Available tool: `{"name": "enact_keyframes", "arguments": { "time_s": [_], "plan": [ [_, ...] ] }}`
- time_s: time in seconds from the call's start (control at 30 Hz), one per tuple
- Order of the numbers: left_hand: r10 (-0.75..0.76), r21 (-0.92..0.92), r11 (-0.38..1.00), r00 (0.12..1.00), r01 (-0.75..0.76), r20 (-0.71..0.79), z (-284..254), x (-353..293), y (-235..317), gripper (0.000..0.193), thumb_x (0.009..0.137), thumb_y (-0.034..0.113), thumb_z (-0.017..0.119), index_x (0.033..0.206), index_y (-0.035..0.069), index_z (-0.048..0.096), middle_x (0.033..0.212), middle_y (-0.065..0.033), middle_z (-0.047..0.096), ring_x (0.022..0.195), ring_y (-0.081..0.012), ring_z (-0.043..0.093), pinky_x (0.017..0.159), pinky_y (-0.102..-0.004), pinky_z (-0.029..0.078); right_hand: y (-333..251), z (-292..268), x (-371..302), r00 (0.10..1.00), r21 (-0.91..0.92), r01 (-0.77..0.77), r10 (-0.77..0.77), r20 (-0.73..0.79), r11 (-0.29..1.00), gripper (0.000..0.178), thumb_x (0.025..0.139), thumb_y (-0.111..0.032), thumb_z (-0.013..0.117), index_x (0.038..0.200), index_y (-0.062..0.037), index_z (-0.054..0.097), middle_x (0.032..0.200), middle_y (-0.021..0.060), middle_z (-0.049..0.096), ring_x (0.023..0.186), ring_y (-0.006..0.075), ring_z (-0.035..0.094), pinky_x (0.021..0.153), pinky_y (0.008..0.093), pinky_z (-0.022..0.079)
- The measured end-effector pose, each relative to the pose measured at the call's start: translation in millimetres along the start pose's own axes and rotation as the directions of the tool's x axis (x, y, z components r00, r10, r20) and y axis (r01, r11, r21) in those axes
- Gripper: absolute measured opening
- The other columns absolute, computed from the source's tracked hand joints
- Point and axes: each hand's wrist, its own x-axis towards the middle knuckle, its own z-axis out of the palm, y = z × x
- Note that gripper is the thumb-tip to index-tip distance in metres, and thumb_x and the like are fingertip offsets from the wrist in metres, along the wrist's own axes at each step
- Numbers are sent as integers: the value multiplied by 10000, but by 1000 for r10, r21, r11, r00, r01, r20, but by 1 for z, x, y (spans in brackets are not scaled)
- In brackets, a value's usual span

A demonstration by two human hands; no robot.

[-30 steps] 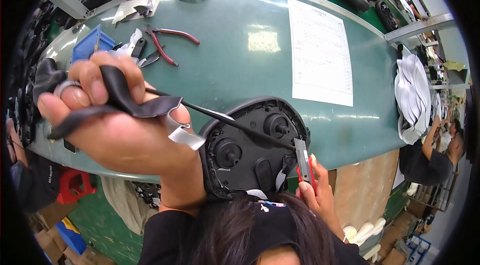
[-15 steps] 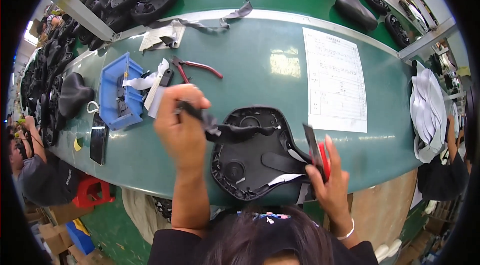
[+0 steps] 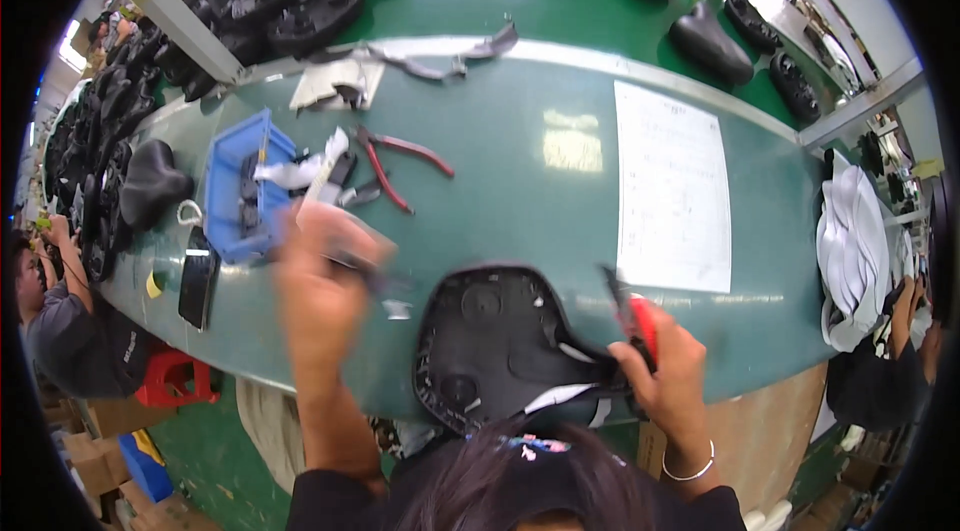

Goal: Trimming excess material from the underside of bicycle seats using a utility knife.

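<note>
A black bicycle saddle (image 3: 500, 341) lies upside down at the table's near edge, its hollow underside up and white slivers showing along the narrow end. My left hand (image 3: 325, 281), smeared by motion, is closed on a dark strip of cover material (image 3: 358, 269) beside the blue bin. Near the strip's end shows a small pale scrap (image 3: 397, 310). At the saddle's narrow end, my right hand (image 3: 668, 361) is closed round a red-handled tool with a dark blade (image 3: 645, 323); its exact kind is unclear.
Red-handled pliers (image 3: 405, 156) lie beyond my left hand, by a blue bin (image 3: 235, 231) of small parts. A phone (image 3: 197, 286) lies farther left. A printed sheet (image 3: 675, 201) is on the right. White pieces (image 3: 852, 251) are piled at the right edge. Other people work at both sides.
My left hand has swung left, carrying the dark strip away from the saddle's hollow. The strip no longer stretches across the saddle. My right hand still holds the red-handled tool.
</note>
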Motion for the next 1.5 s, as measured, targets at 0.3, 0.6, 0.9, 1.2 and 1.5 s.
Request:
{"name": "enact_keyframes", "arguments": {
  "time_s": [0.3, 0.6, 0.9, 1.2, 1.5],
  "plan": [
    [-543, -777, 132, 701, 616, 463, 77, 43, -27, 224, 948, 285, 550, 977, 63, 562, 845, -4, 614, 676, -105, 560, 593, -236, 449, 76, 8, 69, 771, 569, -320, 557, -308, 758, 298, 860, -153, 660, 1094, -18, 535, 736, 9, 543, 602, 71, 508, 546, 226, 429],
    [55, 368, 929, 996, -28, -65, 192, 181, -97, 323, 845, 161, 560, 1167, 136, 556, 1319, -103, 486, 1255, -363, 388, 1001, -519, 320, 206, 32, 190, 754, 772, -205, 600, -267, 601, 397, 809, -128, 675, 1164, -39, 523, 859, 5, 543, 723, 96, 555, 623, 228, 474],
    [394, -413, 910, 228, 39, 890, 128, 33, 9, 226, 824, 170, 603, 1029, 76, 586, 990, -111, 621, 1072, -300, 533, 846, -379, 448, 312, 15, 324, 698, 959, -123, 709, -101, 257, 509, 769, -153, 738, 1219, -141, 502, 987, 29, 534, 768, 188, 583, 610, 334, 555],
    [-99, -507, 495, 626, 706, 774, 81, 39, -25, 399, 964, 356, 490, 1174, 20, 537, 1061, -120, 639, 946, -207, 624, 806, -334, 498, 121, 19, 197, 975, 198, 56, -11, -221, 979, 301, 764, -219, 721, 1029, -112, 629, 914, 124, 563, 710, 253, 584, 593, 354, 491],
    [-299, -618, 203, 649, 760, 700, 79, 25, -35, 706, 877, 396, 631, 1349, -33, 328, 1170, -186, 563, 1041, -229, 586, 899, -330, 495, 1, 33, 50, 787, 563, 205, -476, 391, 801, 343, 651, -148, 769, 973, -117, 656, 976, 59, 569, 843, 231, 590, 661, 332, 511]
  ]
}}
